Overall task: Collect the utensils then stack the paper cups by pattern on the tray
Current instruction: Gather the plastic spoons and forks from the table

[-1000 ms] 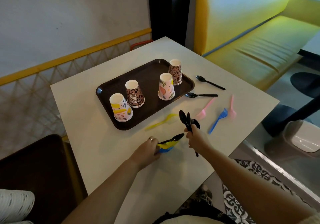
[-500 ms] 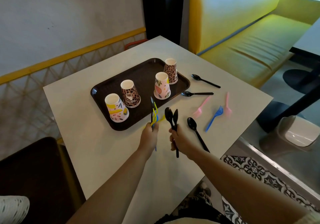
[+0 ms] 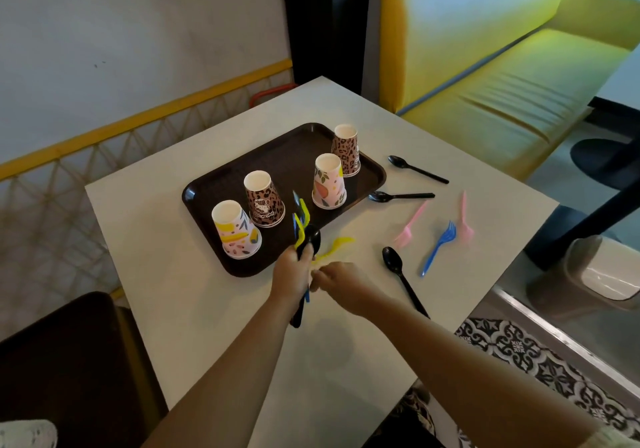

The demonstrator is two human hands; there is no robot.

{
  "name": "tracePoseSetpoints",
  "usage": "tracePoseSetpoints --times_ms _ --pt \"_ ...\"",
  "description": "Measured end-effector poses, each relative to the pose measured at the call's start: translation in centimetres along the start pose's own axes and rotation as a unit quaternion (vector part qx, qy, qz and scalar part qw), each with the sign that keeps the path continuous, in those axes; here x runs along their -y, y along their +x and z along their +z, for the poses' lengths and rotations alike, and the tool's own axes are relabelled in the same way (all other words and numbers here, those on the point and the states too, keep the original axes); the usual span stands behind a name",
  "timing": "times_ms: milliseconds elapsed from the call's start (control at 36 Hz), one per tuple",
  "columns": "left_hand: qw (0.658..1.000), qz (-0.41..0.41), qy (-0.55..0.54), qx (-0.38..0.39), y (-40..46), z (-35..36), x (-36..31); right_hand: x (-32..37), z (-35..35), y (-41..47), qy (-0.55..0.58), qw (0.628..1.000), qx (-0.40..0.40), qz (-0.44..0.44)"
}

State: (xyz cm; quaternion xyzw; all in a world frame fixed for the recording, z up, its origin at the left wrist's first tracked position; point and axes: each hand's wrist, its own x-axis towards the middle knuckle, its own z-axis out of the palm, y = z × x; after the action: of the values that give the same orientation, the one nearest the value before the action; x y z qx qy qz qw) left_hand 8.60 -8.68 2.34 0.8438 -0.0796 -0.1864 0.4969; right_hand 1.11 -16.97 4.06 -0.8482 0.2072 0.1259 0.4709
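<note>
the left hand [image 3: 290, 274] is gripping a bundle of black, yellow and blue plastic utensils [image 3: 304, 231] near the brown tray [image 3: 207, 191]; the right hand's [image 3: 341, 279] fingers are pinching a yellow plastic fork [image 3: 334, 247] off the white counter [image 3: 194, 295]. collecting is underway; next probably calls for the loose black plastic spoon [image 3: 394, 264].

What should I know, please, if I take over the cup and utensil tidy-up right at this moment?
Left hand grips a bundle of collected utensils. Right hand is at the yellow fork; its grip is unclear.
On the table: three black spoons, two pink forks, one blue fork.
On the tray: four upturned cups, two leopard, two floral, all unstacked.
Left: collect the rest, then stack cups by pattern.
</note>
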Motion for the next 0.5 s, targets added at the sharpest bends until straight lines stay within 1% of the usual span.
tracePoseSetpoints --times_ms 56,111,194,306,417,444,500 --pt "1.0 0.016 0.011 -0.002 0.4 -0.5 0.5 -0.6 -0.4 1.2 0.034 0.999 -0.03 0.021" --pt "1.0 0.019 0.005 0.011 0.5 -0.8 0.8 -1.3 -0.7 2.9 0.036 0.996 -0.06 0.047" --pt "0.999 0.02 -0.015 0.044 0.6 -1.0 1.3 -1.5 -0.4 5.0 -0.015 0.998 -0.032 0.053" --pt "0.997 0.014 -0.031 0.073 0.6 -1.3 1.7 -1.5 0.1 6.2 -0.126 0.99 -0.053 0.039" --pt "0.995 0.035 -0.006 0.093 0.8 -1.7 1.6 -2.0 0.9 6.4 -0.229 0.973 -0.039 0.011" --pt "0.995 0.038 0.001 0.096 0.8 -1.8 1.5 -2.3 1.1 6.3 -0.237 0.97 -0.044 0.003" --pt "0.994 0.044 0.01 0.103 1.0 -1.9 1.4 -2.8 1.8 6.1 -0.19 0.98 -0.055 0.008"
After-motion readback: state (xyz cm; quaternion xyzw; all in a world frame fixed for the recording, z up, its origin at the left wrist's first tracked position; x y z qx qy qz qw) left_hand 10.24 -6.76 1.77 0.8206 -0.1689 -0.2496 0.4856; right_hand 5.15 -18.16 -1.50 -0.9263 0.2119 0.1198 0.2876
